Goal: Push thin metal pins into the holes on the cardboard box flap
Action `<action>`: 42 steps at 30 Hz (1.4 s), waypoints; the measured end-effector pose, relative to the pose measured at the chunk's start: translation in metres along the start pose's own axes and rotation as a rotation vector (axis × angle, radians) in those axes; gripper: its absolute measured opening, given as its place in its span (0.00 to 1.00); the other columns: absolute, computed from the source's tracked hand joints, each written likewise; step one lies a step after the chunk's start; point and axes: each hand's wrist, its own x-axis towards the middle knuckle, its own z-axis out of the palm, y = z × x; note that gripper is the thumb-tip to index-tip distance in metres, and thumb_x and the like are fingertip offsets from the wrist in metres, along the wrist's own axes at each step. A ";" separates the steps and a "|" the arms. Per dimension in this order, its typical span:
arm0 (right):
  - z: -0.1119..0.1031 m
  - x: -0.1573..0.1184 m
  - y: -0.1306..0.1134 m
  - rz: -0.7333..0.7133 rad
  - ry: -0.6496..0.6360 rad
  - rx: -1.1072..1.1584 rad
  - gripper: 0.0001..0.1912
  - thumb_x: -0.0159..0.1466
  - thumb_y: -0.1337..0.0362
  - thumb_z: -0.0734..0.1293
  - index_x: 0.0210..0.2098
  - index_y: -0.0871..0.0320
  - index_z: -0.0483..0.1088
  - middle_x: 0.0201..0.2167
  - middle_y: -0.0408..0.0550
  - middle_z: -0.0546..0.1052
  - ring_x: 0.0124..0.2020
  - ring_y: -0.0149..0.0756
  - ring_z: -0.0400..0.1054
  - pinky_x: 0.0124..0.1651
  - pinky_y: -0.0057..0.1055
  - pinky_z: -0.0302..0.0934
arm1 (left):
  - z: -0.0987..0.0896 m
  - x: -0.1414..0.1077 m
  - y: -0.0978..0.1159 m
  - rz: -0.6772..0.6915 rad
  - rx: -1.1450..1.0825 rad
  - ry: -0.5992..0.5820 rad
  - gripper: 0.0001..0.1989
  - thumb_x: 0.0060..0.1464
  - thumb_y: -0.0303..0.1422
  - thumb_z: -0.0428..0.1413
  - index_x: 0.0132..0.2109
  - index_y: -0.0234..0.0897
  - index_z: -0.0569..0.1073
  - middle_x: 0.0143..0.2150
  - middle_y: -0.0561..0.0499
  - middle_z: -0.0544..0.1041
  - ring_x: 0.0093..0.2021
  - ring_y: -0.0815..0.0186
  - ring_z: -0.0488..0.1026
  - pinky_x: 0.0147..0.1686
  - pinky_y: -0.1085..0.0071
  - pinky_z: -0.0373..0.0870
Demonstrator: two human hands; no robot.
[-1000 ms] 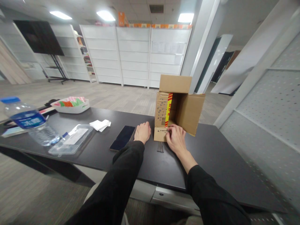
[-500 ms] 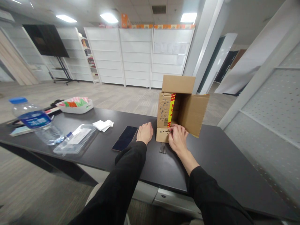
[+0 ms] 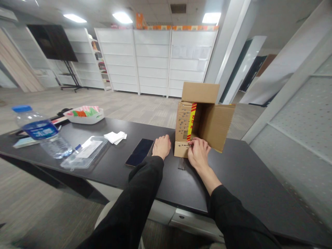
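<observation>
An open cardboard box (image 3: 183,122) stands on its side on the dark table, its mouth toward me and its flaps spread. Round dots or heads cover its left panel, and a row of small dark dots runs along the lower flap (image 3: 181,151). My right hand (image 3: 199,152) is at that lower flap, fingers pinched on a tiny dark piece that looks like a screw, mostly hidden. Several thin dark screws or nails (image 3: 181,164) lie fanned out below the flap. My left hand (image 3: 162,146) rests loosely closed on the table between the phone (image 3: 139,152) and the box.
Left of the phone are white tissues (image 3: 115,137), a clear plastic case (image 3: 85,154) and a water bottle (image 3: 43,133). A white basket (image 3: 85,118) with colourful items stands at the far edge. A perforated partition (image 3: 301,128) borders the table's right side.
The view has shifted slightly, so everything sits a little further right. Both hands keep about the same places, the right one still pinching at the lower flap.
</observation>
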 end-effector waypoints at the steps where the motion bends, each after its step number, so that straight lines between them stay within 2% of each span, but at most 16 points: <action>1: 0.000 0.000 0.000 0.003 -0.004 -0.006 0.08 0.59 0.69 0.60 0.38 0.56 0.66 0.49 0.57 0.73 0.52 0.52 0.59 0.52 0.47 0.50 | 0.000 0.000 0.000 -0.002 0.000 -0.002 0.13 0.67 0.32 0.41 0.47 0.36 0.69 0.46 0.42 0.77 0.50 0.57 0.73 0.49 0.63 0.64; 18: -0.001 0.000 -0.002 0.015 0.015 0.031 0.06 0.60 0.68 0.60 0.37 0.56 0.65 0.48 0.58 0.73 0.51 0.52 0.58 0.51 0.49 0.49 | -0.002 0.000 0.001 -0.019 0.002 -0.021 0.13 0.67 0.32 0.40 0.47 0.37 0.69 0.46 0.42 0.77 0.50 0.58 0.73 0.49 0.62 0.64; 27: -0.005 0.001 -0.004 0.007 0.018 0.059 0.04 0.61 0.67 0.60 0.37 0.55 0.64 0.48 0.55 0.74 0.50 0.50 0.59 0.51 0.46 0.49 | -0.002 0.000 0.002 -0.009 -0.002 -0.015 0.12 0.67 0.32 0.41 0.47 0.37 0.69 0.46 0.42 0.77 0.50 0.58 0.73 0.49 0.63 0.63; 42: -0.008 0.002 -0.004 0.002 0.039 0.096 0.02 0.63 0.65 0.58 0.36 0.55 0.61 0.37 0.51 0.72 0.42 0.47 0.61 0.46 0.42 0.50 | 0.000 0.001 0.001 -0.004 0.010 -0.003 0.13 0.67 0.32 0.41 0.47 0.37 0.69 0.46 0.41 0.77 0.50 0.56 0.73 0.49 0.62 0.64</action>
